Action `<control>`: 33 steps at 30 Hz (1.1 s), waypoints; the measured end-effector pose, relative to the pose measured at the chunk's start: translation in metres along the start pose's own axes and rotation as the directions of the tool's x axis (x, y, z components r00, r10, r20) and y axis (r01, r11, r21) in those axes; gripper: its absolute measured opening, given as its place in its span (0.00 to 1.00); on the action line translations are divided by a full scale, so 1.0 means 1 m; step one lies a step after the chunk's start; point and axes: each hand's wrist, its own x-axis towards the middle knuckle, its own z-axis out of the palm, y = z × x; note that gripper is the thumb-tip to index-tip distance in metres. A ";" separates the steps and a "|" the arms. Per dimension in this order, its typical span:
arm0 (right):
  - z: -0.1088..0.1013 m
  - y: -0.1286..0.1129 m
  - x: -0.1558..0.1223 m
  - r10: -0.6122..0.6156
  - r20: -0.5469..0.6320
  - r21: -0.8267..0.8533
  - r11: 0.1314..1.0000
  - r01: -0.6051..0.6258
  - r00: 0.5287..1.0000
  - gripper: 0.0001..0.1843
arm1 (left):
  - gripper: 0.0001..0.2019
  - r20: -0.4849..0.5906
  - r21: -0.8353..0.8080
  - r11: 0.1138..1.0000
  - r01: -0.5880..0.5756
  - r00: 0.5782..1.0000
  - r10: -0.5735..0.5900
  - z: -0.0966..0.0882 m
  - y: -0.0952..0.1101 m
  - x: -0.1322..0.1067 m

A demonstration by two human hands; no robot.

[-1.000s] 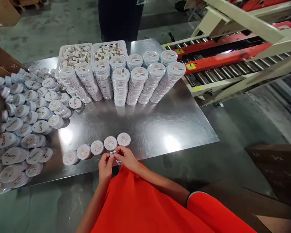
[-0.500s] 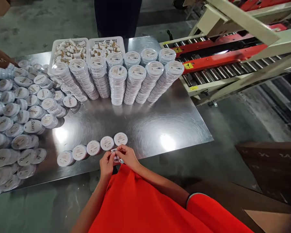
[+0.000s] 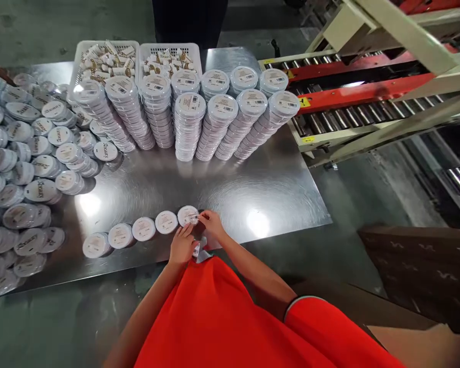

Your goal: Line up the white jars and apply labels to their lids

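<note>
My right hand (image 3: pixel 211 223) pinches a small barcode sticker (image 3: pixel 194 218) at the right side of the top of a round white tub (image 3: pixel 186 212). This tub is the rightmost in a row of several on the metal table. My left hand (image 3: pixel 182 244) is just in front of the same tub, its fingers pointing at the near rim. By its thumb is a strip of barcode labels (image 3: pixel 197 250), which the left hand appears to hold; pale backing hangs beside it. Leftward in the row are more tubs (image 3: pixel 143 228) with printed tops facing up.
Tall stacks of tubs (image 3: pixel 222 110) stand across the table. Behind them, two white baskets (image 3: pixel 138 51) hold small white-and-gold items. Many loose tubs (image 3: pixel 42 189) cover the left side. A roller conveyor (image 3: pixel 341 115) adjoins the far right; brown cartons (image 3: pixel 417 276) stand lower right.
The hands have separated. My right hand has moved up and right with a sticker to the rightmost tub; my left hand has shifted right beside it. The camera view has shifted slightly.
</note>
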 end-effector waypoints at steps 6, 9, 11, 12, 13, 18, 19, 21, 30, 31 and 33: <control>0.013 0.003 0.001 -0.041 0.027 -0.190 0.981 0.046 0.999 0.09 | 0.11 0.036 0.128 0.992 0.021 0.999 -0.026 0.000 0.005 0.006; 0.014 0.002 0.004 -0.033 0.032 -0.262 0.964 0.040 0.999 0.08 | 0.11 0.043 0.129 0.991 0.024 0.999 -0.030 -0.001 0.004 0.006; 0.015 0.001 0.005 -0.023 0.030 -0.284 0.958 0.031 0.999 0.08 | 0.11 0.048 0.129 0.991 0.020 0.999 -0.027 -0.002 0.003 0.006; 0.015 0.000 0.006 -0.017 0.029 -0.288 0.957 0.024 0.999 0.08 | 0.11 0.051 0.128 0.992 0.020 0.998 -0.026 -0.002 0.003 0.007; 0.016 -0.001 0.006 -0.011 0.028 -0.294 0.956 0.018 1.000 0.08 | 0.11 0.054 0.126 0.992 0.020 0.998 -0.027 -0.002 0.003 0.007; 0.016 -0.015 0.003 0.032 0.031 -0.438 0.899 -0.015 0.999 0.08 | 0.11 0.059 0.116 0.993 0.031 0.998 -0.038 -0.005 0.004 0.008; 0.016 -0.019 0.002 0.040 0.029 -0.468 0.883 -0.022 0.999 0.08 | 0.11 0.065 0.116 0.993 0.035 0.997 -0.043 -0.006 0.004 0.008; 0.015 -0.026 0.001 0.052 0.027 -0.503 0.864 -0.031 0.998 0.07 | 0.12 0.081 0.121 0.991 0.048 0.995 -0.058 -0.007 0.005 0.008; 0.006 -0.027 0.017 0.091 0.091 -0.511 0.859 -0.032 0.992 0.09 | 0.11 0.103 0.055 0.995 0.083 0.991 -0.088 -0.009 0.004 0.010; 0.003 -0.025 0.018 0.065 0.107 -0.469 0.883 -0.007 0.992 0.06 | 0.10 0.094 0.009 0.996 0.090 0.991 -0.091 -0.009 0.002 0.010; -0.002 -0.024 0.017 0.044 0.110 -0.408 0.913 0.004 0.993 0.05 | 0.09 0.055 -0.136 0.985 0.106 0.994 -0.099 -0.008 -0.002 0.010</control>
